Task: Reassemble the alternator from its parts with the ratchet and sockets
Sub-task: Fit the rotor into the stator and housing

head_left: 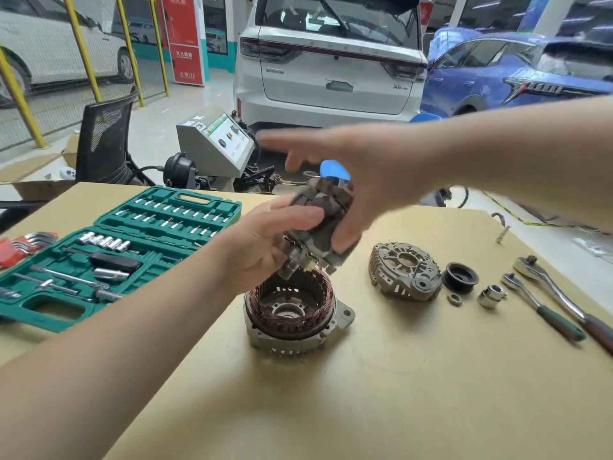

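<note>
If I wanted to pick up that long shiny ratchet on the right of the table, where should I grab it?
Probably by the dark handle end of the ratchet, coming from above on the near right side. It lies flat on the table with its head pointing away, and the handle is its thickest part. A second ratchet lies close alongside on the left, so that side is crowded.

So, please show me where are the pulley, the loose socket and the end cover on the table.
pulley (460, 277): head view, on its grooved rim.
loose socket (491, 295): head view, on its side wall.
end cover (403, 270): head view, on its ribbed face.
</note>
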